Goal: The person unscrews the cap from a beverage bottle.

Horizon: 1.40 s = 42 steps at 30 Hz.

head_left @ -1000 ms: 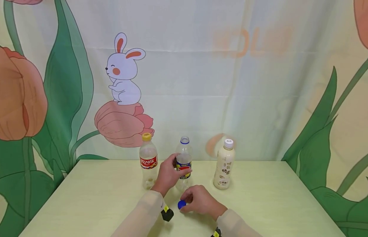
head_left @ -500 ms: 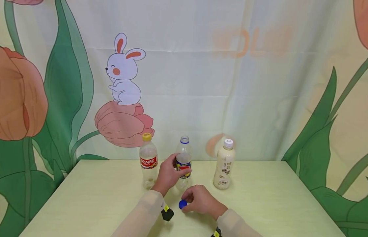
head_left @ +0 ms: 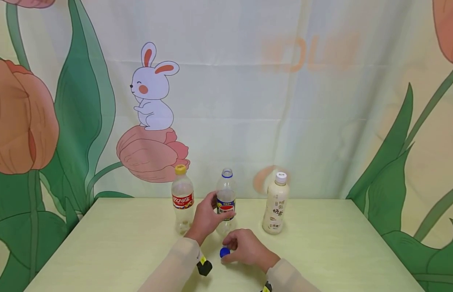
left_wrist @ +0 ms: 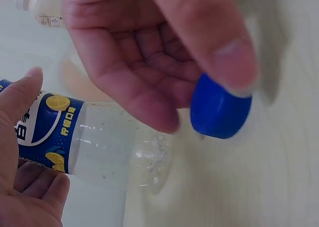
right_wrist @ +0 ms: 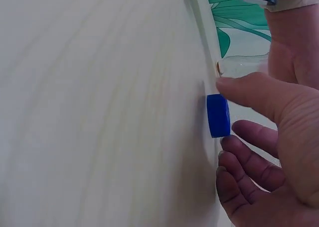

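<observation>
In the head view, a clear plastic soda bottle (head_left: 226, 194) with a blue label stands upright and capless on the table. My left hand (head_left: 207, 217) grips it round the label, thumb across the front. The label (left_wrist: 55, 127) shows lemon pictures in the left wrist view. In front of the bottle, my right hand (head_left: 246, 247) is low over the table at a blue bottle cap (head_left: 224, 252). Seen from the right wrist, the cap (right_wrist: 218, 116) sits between the thumb tip and the fingertips, close against the table. In the left wrist view the thumb overlaps the cap's edge.
A cola bottle (head_left: 182, 200) with a yellow cap and red label stands just left of the left hand. To the right is a cream-coloured milk tea bottle (head_left: 276, 205) with a white cap. A printed curtain (head_left: 226, 101) hangs behind the table (head_left: 321, 243).
The blue cap shifts slightly right between the first two frames, then stays nearly in place. The left hand keeps its hold on the soda bottle. The head view tilts very slightly.
</observation>
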Motion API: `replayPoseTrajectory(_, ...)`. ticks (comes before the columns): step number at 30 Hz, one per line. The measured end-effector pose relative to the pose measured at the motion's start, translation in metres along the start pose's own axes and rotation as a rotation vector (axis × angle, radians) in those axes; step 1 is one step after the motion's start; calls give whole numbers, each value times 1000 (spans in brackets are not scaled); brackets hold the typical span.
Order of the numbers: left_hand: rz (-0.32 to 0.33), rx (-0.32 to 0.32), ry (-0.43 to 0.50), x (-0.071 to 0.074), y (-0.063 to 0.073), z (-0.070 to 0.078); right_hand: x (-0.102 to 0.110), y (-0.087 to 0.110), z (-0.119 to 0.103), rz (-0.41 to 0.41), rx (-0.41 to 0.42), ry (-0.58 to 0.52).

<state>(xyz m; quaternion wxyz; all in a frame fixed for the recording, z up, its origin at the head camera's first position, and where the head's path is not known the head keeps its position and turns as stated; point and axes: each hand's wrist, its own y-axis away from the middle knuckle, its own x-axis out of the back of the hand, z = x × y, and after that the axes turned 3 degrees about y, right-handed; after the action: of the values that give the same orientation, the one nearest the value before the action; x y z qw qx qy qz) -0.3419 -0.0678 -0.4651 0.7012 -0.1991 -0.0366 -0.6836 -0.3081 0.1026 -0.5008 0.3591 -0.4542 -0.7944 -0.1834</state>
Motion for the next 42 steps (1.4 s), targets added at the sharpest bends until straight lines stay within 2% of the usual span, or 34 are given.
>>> replayPoseTrajectory(6, 1, 0, -9, 3, 9, -6, 6, 2, -2, 85, 48, 3)
replayPoseTrajectory(15, -8, 52, -15, 7, 25, -7, 17, 10, -11, 230, 95, -65)
replayPoseTrajectory(27, -17, 63, -63, 11, 47, -3, 24, 25, -16, 273, 67, -109)
replayPoseTrajectory(34, 6, 1, -60, 11, 60, 0, 34, 37, -20, 332, 17, -152)
replayPoseTrajectory(42, 77, -178, -61, 5, 70, 10, 49, 51, -30, 485, 8, -215)
